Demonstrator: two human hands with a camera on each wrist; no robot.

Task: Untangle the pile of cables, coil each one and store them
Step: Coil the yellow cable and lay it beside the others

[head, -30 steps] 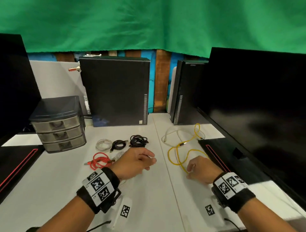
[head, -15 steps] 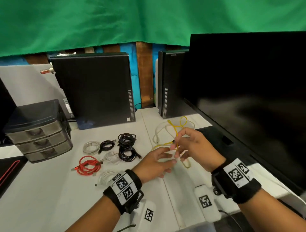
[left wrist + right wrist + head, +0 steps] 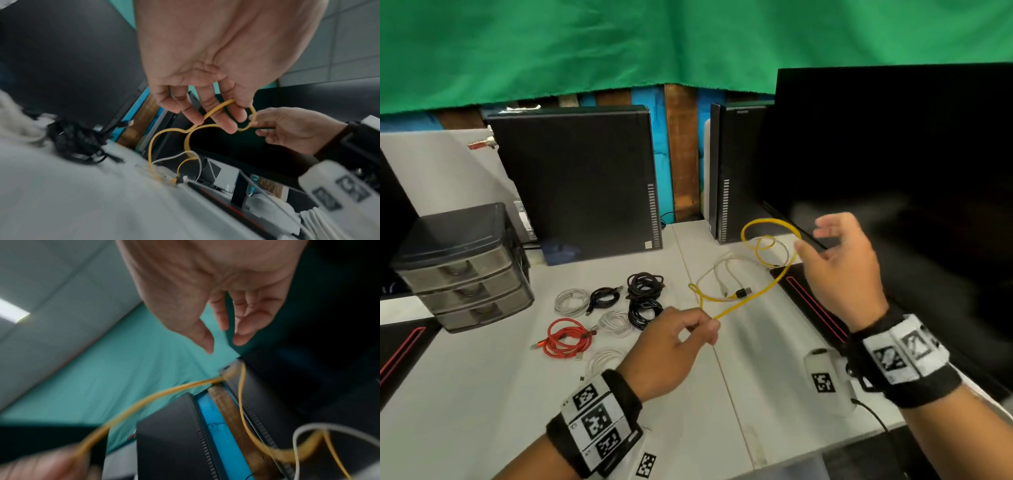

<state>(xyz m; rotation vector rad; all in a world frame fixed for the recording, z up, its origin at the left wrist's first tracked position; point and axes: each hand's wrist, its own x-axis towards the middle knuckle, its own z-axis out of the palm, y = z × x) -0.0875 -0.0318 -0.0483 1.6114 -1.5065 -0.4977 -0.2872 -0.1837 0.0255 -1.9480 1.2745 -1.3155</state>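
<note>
A yellow cable [image 3: 770, 291] runs from the white table [image 3: 482, 394] up into the air. My left hand [image 3: 710, 329] pinches its near end between thumb and fingers [image 3: 224, 125]. My right hand [image 3: 813, 240] is raised by the monitor with its fingers spread and relaxed. The cable's upper loop [image 3: 770, 224] passes by its thumb [image 3: 252, 116], and in the right wrist view the yellow cable [image 3: 164, 394] runs past the hand [image 3: 224, 345] without being pinched. A loose white cable [image 3: 726, 270] with a black plug lies on the table, crossed by the yellow one.
Several coiled cables lie left of centre: black [image 3: 645, 284], white [image 3: 571, 299] and red [image 3: 565, 337]. A grey three-drawer unit [image 3: 469, 270] stands at the left. Two black computer towers [image 3: 578, 181] stand behind, and a large monitor [image 3: 893, 171] fills the right.
My left hand left the coiled cables and took the yellow cable's end. My right hand rose up and to the right, lifting the cable into a long raised loop.
</note>
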